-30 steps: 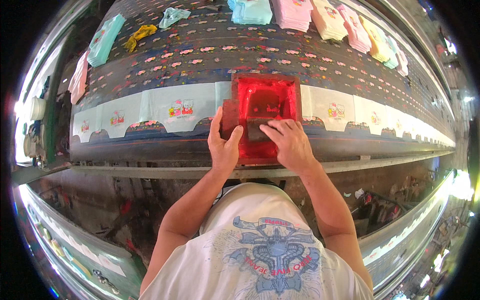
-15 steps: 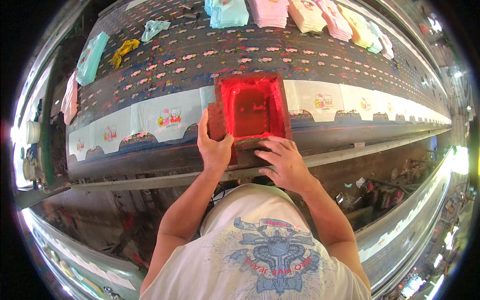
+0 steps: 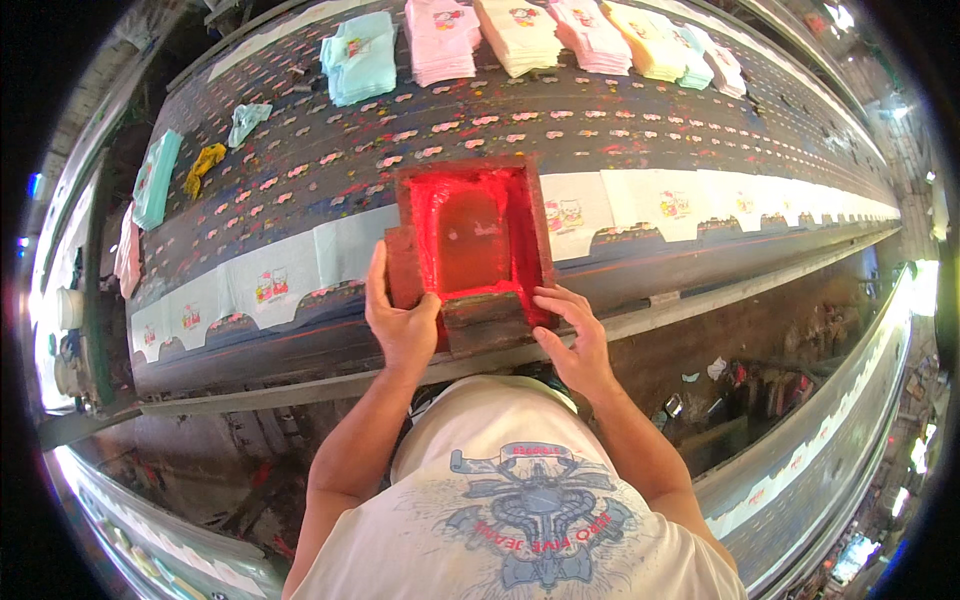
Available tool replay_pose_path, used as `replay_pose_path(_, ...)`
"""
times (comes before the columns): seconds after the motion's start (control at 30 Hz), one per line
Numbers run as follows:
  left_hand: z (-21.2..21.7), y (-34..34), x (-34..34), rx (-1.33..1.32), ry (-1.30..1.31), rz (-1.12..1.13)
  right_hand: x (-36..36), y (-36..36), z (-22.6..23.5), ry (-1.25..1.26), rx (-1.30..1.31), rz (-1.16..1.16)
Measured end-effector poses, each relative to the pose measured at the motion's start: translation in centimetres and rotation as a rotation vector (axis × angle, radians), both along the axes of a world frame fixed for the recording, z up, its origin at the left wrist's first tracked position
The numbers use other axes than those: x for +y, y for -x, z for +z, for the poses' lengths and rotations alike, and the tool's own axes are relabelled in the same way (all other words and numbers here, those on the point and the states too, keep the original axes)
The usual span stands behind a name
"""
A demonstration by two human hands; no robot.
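Note:
A wooden screen-printing frame (image 3: 543,235), stained dark red, is held over the near edge of a long dark printing table (image 3: 215,250). Wet bright red ink coats its inner walls and mesh. My left hand (image 3: 404,332) grips its lower left side, thumb on the near edge and fingers along the outside. At the lower right corner, my right hand (image 3: 580,348) has its fingers on the frame and its thumb against the near side. White fabric pieces (image 3: 345,248) lie in a row left and right of the frame, most bearing small cartoon prints. Whatever lies beneath the frame is hidden.
Folded stacks of light blue (image 3: 358,62), pink (image 3: 441,45) and cream fabric (image 3: 518,40) sit along the far side. A yellow rag (image 3: 204,168) and a pale blue cloth (image 3: 248,124) lie at left. A metal rail (image 3: 660,312) runs along the near table edge.
The frame has come nearer to me and slightly left, and its tilt has changed. My right hand has moved from beside the near edge onto the lower right corner. The view has shifted too.

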State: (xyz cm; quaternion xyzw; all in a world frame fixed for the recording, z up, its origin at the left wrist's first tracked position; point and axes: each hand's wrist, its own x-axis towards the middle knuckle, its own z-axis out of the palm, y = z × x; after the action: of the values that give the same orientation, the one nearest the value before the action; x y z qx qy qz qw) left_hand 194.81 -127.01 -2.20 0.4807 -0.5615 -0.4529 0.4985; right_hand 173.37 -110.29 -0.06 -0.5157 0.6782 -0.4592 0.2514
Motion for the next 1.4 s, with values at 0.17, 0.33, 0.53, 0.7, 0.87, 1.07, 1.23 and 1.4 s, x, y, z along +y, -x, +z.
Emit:
replay_pose_path(0.17, -0.8, 8.3, 2.7, -0.013, -0.012, -0.003, 3.1, 8.3, -0.3, 0.033, -0.003, 0.001)
replay_pose_path(0.33, -1.6, 12.8, 4.4, 0.038, -0.116, 0.024, 4.9, 14.2, -0.3, 0.052, -0.016, 0.084)
replay_pose_path(0.53, -0.9, 14.1, 4.9, 0.133, -0.219, 0.015, 5.6, 17.4, -0.2, 0.038, -0.043, 0.155)
replay_pose_path(0.7, -0.4, 14.0, 5.1, 0.079, -0.235, 0.032, 4.8, 17.5, 0.8, 0.138, 0.108, 0.181)
replay_pose_path(0.87, -0.5, 14.1, 5.1, 0.188, -0.270, 0.004, 3.5, 15.9, 1.3, 0.219, 0.262, 0.364)
replay_pose_path(1.07, -1.0, 14.0, 4.9, 0.098, -0.249, 0.012, 0.5, 13.3, 3.0, 0.053, 0.609, 0.539)
replay_pose_path(1.23, -2.2, 13.9, 4.9, 0.219, -0.249, -0.003, -0.8, 12.9, 3.5, -0.029, 0.752, 0.622)
replay_pose_path(1.4, -1.5, 14.1, 5.0, 0.154, -0.246, 0.009, -4.8, 15.5, 6.2, -0.185, 0.693, 0.723)
